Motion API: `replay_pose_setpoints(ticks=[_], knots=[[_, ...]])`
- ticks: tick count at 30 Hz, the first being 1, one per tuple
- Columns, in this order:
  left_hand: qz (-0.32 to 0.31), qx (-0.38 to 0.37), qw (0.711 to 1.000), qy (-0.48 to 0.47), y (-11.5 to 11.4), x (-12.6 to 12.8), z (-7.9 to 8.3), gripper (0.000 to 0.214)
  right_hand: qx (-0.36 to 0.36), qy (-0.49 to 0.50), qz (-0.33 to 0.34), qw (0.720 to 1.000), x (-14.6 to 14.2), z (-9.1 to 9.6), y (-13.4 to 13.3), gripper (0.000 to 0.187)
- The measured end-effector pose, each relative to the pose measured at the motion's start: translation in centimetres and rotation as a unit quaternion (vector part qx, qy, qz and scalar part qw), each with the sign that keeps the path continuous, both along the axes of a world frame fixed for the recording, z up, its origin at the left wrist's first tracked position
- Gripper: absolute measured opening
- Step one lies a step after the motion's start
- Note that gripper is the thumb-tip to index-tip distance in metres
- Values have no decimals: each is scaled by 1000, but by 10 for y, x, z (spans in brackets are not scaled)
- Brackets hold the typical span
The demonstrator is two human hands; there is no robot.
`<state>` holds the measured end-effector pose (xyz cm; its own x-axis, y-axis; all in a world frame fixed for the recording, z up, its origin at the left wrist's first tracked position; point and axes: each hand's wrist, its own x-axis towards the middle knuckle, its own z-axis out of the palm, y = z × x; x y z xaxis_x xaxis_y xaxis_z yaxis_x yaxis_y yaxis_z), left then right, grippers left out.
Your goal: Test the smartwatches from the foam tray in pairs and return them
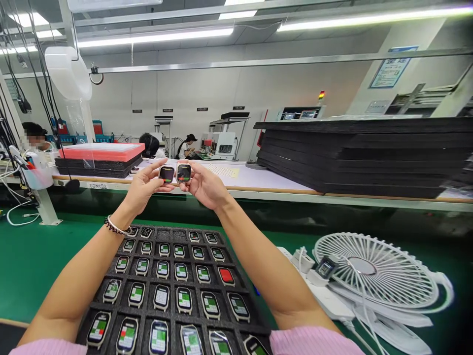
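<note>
Both my hands are raised above the bench, side by side. My left hand (142, 190) pinches a small smartwatch body (166, 174) with a dark screen. My right hand (205, 186) grips a second smartwatch body (184, 173) showing red and green on its screen. The two watches nearly touch. Below my forearms lies a black foam tray (173, 231) with several rows of watch bodies, most lit with green and white screens, one with a red screen (226, 275). A beaded bracelet (115, 227) is on my left wrist.
A white desk fan (373, 276) lies flat at the right with a white power strip (325, 296) and a small device beside it. A tall stack of black foam sheets (369, 158) fills the far right shelf; a pink-topped stack (101, 154) sits far left. Other people work in the background.
</note>
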<state>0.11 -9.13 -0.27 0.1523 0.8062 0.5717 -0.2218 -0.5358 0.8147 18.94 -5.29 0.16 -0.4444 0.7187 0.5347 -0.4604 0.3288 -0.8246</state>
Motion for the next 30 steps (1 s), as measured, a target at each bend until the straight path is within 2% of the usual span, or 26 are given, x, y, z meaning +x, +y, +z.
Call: replay_pose_setpoints(ticks=[5, 14, 21, 30], knots=[[22, 10, 1000, -18, 2, -1, 4, 65, 15, -2, -23, 1000, 2, 7, 2, 28], [30, 28, 999, -23, 5, -2, 8, 63, 23, -4, -12, 1000, -6, 16, 1, 23], [69, 67, 995, -19, 5, 0, 9, 66, 82, -19, 7, 996, -2, 12, 2, 50], [61, 81, 995, -11, 18, 4, 12, 65, 109, -35, -24, 993, 4, 14, 10, 55]])
